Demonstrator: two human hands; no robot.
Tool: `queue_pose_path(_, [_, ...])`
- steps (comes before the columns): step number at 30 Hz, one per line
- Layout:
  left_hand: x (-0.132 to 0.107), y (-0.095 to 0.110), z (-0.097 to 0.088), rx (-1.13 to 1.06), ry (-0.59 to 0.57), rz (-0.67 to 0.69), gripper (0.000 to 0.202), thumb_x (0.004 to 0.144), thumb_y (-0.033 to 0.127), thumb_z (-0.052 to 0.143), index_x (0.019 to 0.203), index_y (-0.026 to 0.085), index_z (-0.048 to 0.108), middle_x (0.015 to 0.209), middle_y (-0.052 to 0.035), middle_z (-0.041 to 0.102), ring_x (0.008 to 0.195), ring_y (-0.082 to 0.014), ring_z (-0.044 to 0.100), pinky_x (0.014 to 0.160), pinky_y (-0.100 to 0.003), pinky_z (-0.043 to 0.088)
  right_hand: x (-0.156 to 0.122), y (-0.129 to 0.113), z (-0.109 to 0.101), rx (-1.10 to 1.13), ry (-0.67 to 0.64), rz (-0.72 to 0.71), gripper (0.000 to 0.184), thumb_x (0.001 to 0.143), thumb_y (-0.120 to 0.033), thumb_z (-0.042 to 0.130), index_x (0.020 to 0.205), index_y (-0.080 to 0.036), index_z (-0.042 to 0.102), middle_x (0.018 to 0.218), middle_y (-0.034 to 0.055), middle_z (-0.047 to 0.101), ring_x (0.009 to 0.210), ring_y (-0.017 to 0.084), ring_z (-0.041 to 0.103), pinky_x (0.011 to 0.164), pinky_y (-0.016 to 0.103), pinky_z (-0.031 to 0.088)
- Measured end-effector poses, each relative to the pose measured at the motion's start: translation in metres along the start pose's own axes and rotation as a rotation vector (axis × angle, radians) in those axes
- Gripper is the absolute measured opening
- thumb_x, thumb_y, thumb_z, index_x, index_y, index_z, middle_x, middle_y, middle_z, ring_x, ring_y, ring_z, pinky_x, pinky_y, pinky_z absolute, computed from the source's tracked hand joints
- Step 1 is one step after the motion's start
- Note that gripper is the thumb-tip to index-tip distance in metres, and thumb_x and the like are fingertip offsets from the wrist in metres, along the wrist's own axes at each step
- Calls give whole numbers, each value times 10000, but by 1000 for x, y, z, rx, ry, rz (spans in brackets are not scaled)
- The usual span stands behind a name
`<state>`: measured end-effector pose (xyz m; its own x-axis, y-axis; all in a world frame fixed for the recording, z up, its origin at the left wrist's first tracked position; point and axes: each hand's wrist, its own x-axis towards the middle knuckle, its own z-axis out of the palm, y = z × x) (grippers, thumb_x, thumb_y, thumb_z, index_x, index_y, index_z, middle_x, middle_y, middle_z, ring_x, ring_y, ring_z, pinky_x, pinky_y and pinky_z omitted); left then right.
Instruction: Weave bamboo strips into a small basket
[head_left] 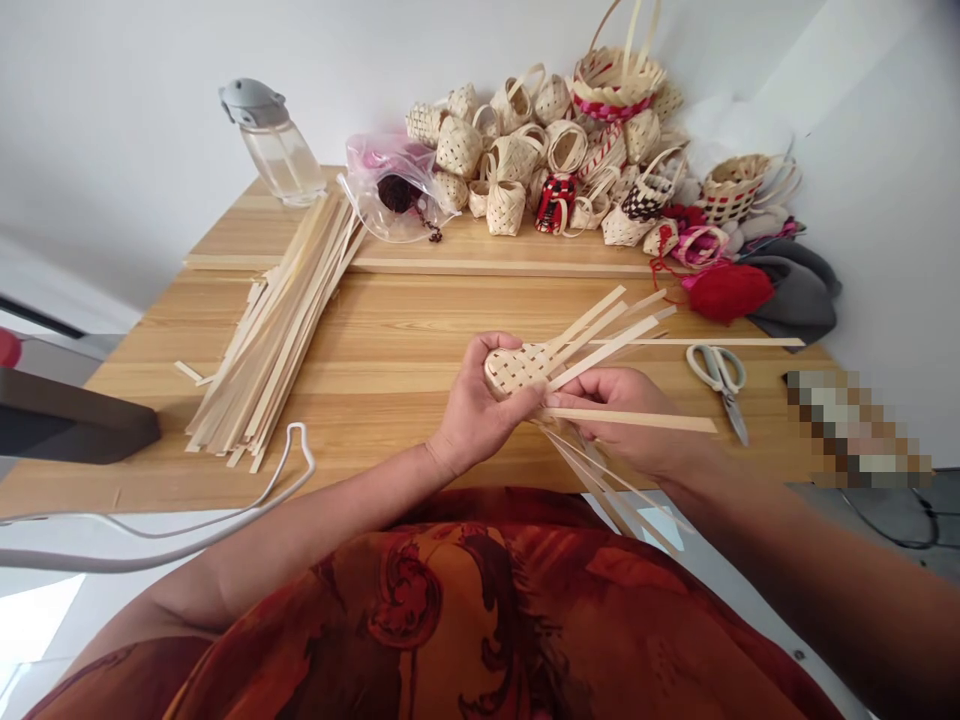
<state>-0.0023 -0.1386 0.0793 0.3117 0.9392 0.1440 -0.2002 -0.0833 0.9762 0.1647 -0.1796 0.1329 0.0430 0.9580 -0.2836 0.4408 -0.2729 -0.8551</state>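
My left hand (474,412) is closed around a small half-woven basket piece (517,366) of pale bamboo strips, held above the front edge of the wooden table (390,350). Loose strip ends fan out from the weave to the right and downward. My right hand (626,415) pinches one long flat strip (645,421) that points right, just beside the woven piece. Both hands touch the weave.
A bundle of long bamboo strips (277,320) lies at the left. Scissors (721,378) lie at the right. Several finished small baskets (555,150), a plastic bag (394,190), a clear bottle (274,145) and red yarn (727,290) sit at the back. A white cable (225,520) crosses the front left.
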Motion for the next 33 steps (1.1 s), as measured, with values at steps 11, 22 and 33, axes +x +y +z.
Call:
queue_pose_path(11, [0,-4,-11,42,-28,-87,580,740,264,805,1172,224,420,1038,-30,627,877,-146,595,795,-283,501,-2,-5,-1,-294,50,-147,354,861,-444,611,623,-182,604,593,-25,473,576,120,403,534,264,294])
queue_pose_path(22, [0,-8,-9,-102,-88,-131,600,729,301,830,1146,236,404,1022,-14,638,823,-123,603,744,-259,512,-9,-5,-13,-410,-25,-114,363,853,-510,648,674,-197,688,559,-18,556,534,128,469,500,261,300])
queue_pose_path(33, [-5,-7,-3,-88,-80,-121,555,723,284,839,1086,220,424,846,42,614,677,-79,548,662,-221,491,-8,-6,-18,-424,-219,-68,288,861,-419,617,689,-202,693,553,-18,596,520,133,529,485,264,308])
